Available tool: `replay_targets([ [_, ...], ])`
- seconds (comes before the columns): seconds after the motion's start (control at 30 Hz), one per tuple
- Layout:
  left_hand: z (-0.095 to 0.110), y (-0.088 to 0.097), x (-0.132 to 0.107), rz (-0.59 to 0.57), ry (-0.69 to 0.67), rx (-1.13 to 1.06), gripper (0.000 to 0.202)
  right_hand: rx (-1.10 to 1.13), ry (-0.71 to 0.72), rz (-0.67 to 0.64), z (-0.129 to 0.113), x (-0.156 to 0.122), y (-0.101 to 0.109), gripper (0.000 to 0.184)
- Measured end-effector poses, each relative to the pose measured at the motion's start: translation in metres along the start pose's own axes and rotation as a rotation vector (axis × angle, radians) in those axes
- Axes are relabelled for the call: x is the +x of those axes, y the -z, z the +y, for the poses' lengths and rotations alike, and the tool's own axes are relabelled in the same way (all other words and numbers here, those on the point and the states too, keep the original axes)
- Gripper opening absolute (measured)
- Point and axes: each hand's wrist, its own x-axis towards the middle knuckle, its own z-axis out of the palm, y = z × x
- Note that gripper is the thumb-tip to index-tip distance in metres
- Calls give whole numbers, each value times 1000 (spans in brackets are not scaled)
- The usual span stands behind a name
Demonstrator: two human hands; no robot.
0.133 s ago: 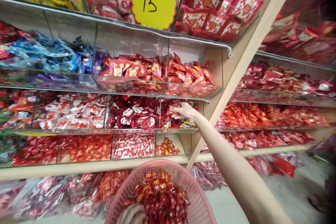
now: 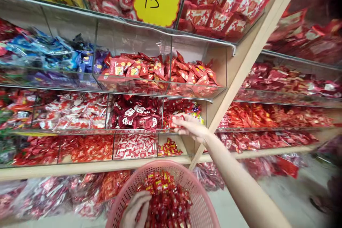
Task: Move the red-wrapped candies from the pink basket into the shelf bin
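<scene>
My right hand (image 2: 191, 127) is in front of a bin on the lower middle shelf. Its thumb and fingers pinch a small red-wrapped candy (image 2: 176, 121). Behind the hand, more red candies and a few yellow wrappers fill that bin. A pink plastic basket (image 2: 205, 203) stands low in front of me, holding a heap of red and yellow wrapped candies (image 2: 168, 203). Inside its left side is my left hand (image 2: 135, 208), slightly blurred, with fingers apart over the candies; I see nothing held in it.
Clear-walled bins of wrapped candy line the wooden shelves, including dark red packets (image 2: 139, 115). A yellow price sign (image 2: 156, 0) reading 15 hangs above. A slanting wooden post (image 2: 240, 64) stands right of the bins. Bagged candy (image 2: 45, 196) lies under the lowest shelf.
My right hand has drawn slightly down and toward me, out of the bin, with the candy in its fingers. My left hand has risen further into view inside the basket.
</scene>
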Motion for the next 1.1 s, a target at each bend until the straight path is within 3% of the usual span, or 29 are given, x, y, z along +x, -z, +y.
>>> replay_targets([
  [0.07, 30, 3, 23, -9, 196, -203, 24, 107, -28, -58, 27, -25, -13, 33],
  [0.17, 73, 2, 53, -59, 442, -565, 41, 251, -68, -25, 74, -61, -39, 33],
  [0.3, 98, -9, 66, -16, 614, -811, 55, 404, -44, 36, 121, -91, -68, 25],
  [0.5, 81, -21, 48, 133, 736, -759, 48, 531, -60, 174, 149, -105, -84, 22],
  [0.73, 70, -13, 43, 87, 625, -701, 46, 401, -58, 197, 154, -104, -89, 22],
  [0.97, 60, -7, 36, 173, 707, -765, 45, 302, -19, 259, 158, -102, -100, 25],
  [1.1, 55, -2, 32, 129, 719, -719, 45, 361, -49, 251, 164, -104, -103, 24],
])
